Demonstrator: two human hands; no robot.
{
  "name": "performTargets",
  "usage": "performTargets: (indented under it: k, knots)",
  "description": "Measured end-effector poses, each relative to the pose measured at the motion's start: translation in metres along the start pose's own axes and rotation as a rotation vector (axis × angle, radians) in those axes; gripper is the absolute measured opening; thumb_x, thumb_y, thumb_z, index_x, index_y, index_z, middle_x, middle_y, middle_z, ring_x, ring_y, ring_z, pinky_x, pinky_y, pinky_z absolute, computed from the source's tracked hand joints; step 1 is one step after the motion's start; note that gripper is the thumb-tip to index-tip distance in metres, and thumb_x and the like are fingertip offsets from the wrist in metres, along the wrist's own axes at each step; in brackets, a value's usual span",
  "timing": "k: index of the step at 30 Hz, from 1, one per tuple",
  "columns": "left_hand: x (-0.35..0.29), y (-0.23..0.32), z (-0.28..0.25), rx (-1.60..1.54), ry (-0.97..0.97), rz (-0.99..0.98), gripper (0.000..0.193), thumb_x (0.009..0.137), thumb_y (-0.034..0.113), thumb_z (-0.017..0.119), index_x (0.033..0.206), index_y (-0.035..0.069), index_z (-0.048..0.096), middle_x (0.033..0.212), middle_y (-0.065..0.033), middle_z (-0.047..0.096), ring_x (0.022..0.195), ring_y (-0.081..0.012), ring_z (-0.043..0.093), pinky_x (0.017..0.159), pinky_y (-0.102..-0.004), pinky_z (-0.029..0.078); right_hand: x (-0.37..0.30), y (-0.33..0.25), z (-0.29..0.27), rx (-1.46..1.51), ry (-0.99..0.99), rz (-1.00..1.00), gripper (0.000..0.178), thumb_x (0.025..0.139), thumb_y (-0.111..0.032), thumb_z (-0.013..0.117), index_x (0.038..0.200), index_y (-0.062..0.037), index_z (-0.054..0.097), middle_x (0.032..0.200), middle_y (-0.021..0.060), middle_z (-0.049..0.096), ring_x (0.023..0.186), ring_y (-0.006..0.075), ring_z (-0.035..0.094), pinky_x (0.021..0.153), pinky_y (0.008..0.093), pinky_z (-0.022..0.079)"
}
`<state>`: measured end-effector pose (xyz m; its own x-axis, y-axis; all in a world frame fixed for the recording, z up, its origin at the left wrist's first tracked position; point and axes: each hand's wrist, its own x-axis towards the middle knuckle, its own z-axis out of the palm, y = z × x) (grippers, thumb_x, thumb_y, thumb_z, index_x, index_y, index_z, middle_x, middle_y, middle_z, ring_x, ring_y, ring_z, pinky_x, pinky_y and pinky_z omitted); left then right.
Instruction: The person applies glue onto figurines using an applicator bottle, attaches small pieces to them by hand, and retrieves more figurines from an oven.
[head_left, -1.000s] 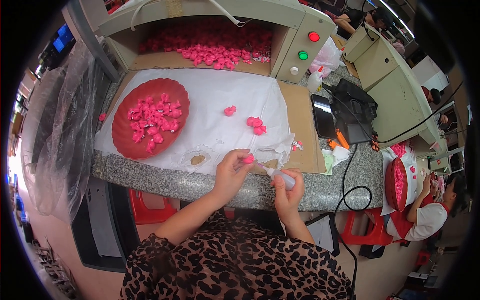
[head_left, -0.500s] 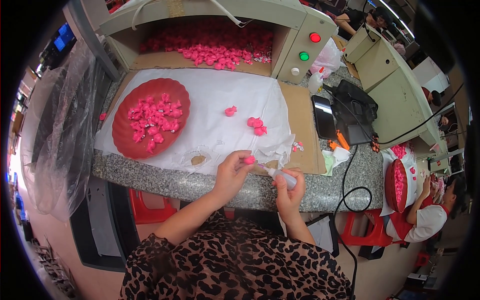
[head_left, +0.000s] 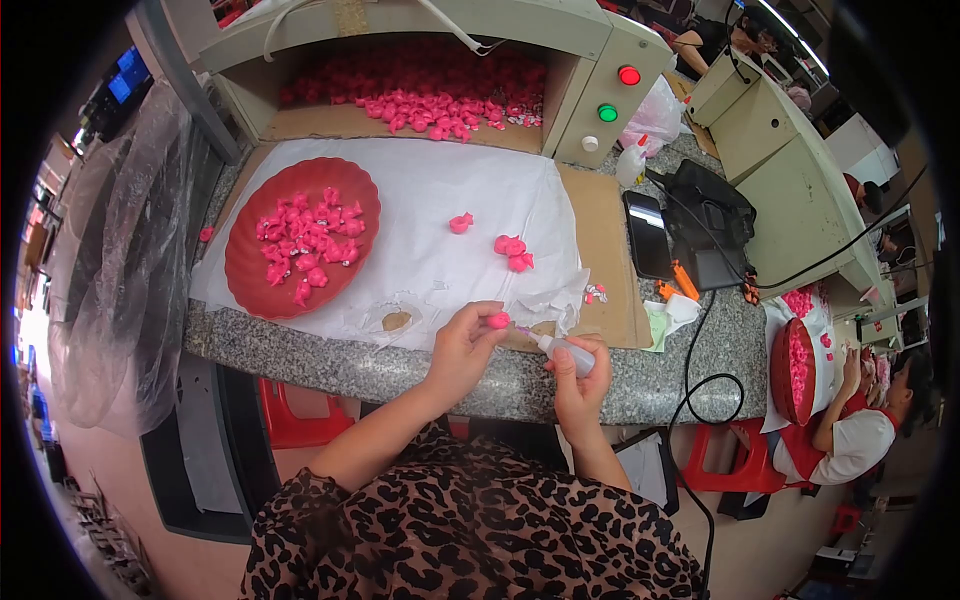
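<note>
Between the thumb and fingers of my left hand is a small pink figurine. My right hand is closed around a small translucent squeeze bottle, its narrow tip pointing left at the figurine. Whether the tip touches it is too small to tell. Beyond my hands, a single pink piece and a little cluster of pink pieces lie on the white paper. To the left, a red scalloped plate holds many more of them.
A grey machine opening at the back is heaped with pink pieces. On the right lie a phone, a black bag, a white bottle and orange clips. A black cable hangs over the edge. A co-worker sits far right.
Almost nothing differs. Both hands stay in place with the figurine and the squeeze bottle.
</note>
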<state>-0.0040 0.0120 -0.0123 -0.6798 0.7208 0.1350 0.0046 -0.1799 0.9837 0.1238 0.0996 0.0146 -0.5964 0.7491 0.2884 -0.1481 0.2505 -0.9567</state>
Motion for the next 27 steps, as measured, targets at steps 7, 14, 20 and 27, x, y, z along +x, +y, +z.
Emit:
performTargets:
  k: [7, 14, 20, 27]
  knots:
    - [0.009, 0.016, -0.015, 0.074, -0.212, -0.116, 0.024, 0.081, 0.003, 0.049, 0.105, 0.003, 0.05, 0.097, -0.0064, 0.052, 0.092, -0.0113, 0.05, 0.077, -0.0248, 0.042, 0.005, -0.004, -0.006, 0.233, 0.053, 0.124, 0.016, 0.082, -0.011, 0.053, 0.091, -0.0008, 0.044, 0.082, 0.0057, 0.048, 0.061, 0.0102, 0.051, 0.056, 0.0201, 0.043]
    - [0.024, 0.04, -0.032, 0.073, -0.501, -0.329, 0.03, 0.085, 0.008, 0.044, 0.114, 0.005, 0.048, 0.104, -0.0079, 0.05, 0.096, -0.0145, 0.048, 0.083, -0.0256, 0.037, 0.019, -0.008, -0.015, 0.216, -0.082, 0.211, 0.016, 0.082, -0.009, 0.052, 0.091, 0.0007, 0.044, 0.081, 0.0051, 0.046, 0.064, 0.0104, 0.049, 0.057, 0.0212, 0.041]
    - [0.027, 0.036, -0.035, 0.2, -0.609, -0.237, 0.03, 0.087, 0.013, 0.042, 0.116, 0.006, 0.047, 0.106, -0.01, 0.05, 0.1, -0.0174, 0.046, 0.087, -0.0282, 0.034, 0.024, -0.009, -0.017, 0.138, -0.173, 0.155, 0.014, 0.081, -0.007, 0.053, 0.089, 0.0006, 0.044, 0.081, 0.005, 0.046, 0.063, 0.0095, 0.048, 0.057, 0.0206, 0.04]
    - [0.027, 0.034, -0.036, 0.181, -0.625, -0.257, 0.031, 0.087, 0.015, 0.042, 0.117, 0.006, 0.045, 0.109, -0.0111, 0.05, 0.101, -0.0184, 0.045, 0.088, -0.0285, 0.034, 0.025, -0.006, -0.017, 0.12, -0.185, 0.157, 0.014, 0.081, -0.006, 0.053, 0.089, 0.0006, 0.044, 0.08, 0.0047, 0.045, 0.063, 0.009, 0.048, 0.057, 0.02, 0.04]
